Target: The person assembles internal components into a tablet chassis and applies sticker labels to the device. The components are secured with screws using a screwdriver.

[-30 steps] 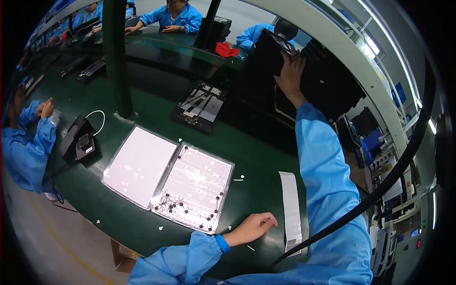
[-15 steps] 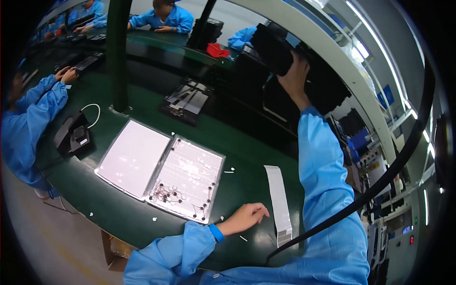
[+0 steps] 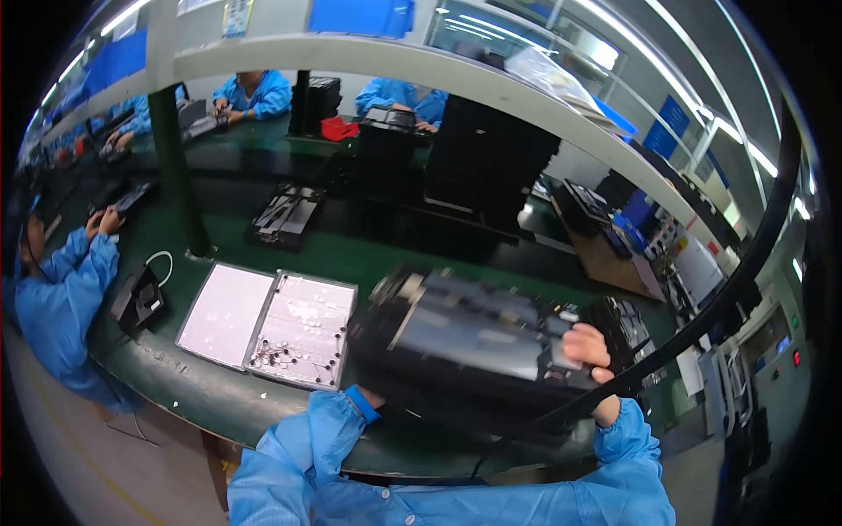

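Observation:
A black tray-like electronic assembly (image 3: 474, 329) with grey panels is tilted over the bench in front of me, blurred by motion. My right hand (image 3: 589, 349) grips its right end, fingers curled over the edge. At its lower left, my left hand (image 3: 373, 396) mostly disappears behind it; only the wrist with a blue band shows, and the fingers are hidden. Left of the assembly lies an opened flat case, with a plain pale panel (image 3: 225, 316) and a clear-edged panel (image 3: 303, 307) holding small black parts with thin wires and white bits.
A similar black assembly (image 3: 288, 215) lies farther back on the green bench (image 3: 377, 250). Behind stands a tall black stack (image 3: 491, 162). A black device with a white cable (image 3: 139, 294) sits at left, near a co-worker (image 3: 61, 298). A black cable (image 3: 702, 320) crosses the right side.
My right hand has come down from the black stack toward me with the assembly, which covers the white strip. My left hand has gone behind it. The view has shifted.

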{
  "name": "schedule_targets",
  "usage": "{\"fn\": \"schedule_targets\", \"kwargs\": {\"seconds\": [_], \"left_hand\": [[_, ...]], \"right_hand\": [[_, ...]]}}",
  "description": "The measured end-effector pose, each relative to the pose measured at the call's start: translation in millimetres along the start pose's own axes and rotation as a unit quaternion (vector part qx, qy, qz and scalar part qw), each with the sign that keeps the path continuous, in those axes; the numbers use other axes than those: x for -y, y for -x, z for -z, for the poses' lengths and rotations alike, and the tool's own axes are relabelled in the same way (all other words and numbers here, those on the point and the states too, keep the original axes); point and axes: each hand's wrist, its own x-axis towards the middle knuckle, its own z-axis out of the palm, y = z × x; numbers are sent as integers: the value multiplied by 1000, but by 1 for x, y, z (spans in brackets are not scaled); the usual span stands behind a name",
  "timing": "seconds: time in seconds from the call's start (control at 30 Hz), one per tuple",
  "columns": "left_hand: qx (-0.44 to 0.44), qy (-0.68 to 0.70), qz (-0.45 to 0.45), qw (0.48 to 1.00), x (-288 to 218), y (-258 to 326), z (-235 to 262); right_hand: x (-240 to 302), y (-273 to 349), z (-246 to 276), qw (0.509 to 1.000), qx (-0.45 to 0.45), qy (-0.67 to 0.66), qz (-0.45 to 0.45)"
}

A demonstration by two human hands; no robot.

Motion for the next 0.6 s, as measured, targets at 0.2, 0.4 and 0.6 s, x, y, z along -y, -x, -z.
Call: {"fn": "schedule_targets", "kwargs": {"seconds": [0.2, 0.4, 0.6], "left_hand": [[-34, -2, 175, 984, 4, 44, -1], [-79, 9, 218, 973, 14, 117, 34], [-121, 23, 117, 985, 63, 145, 22]], "right_hand": [[64, 0, 13, 965, 73, -241, -69], [53, -11, 12, 922, 105, -373, 7], [17, 32, -26, 895, 30, -386, -220]]}}
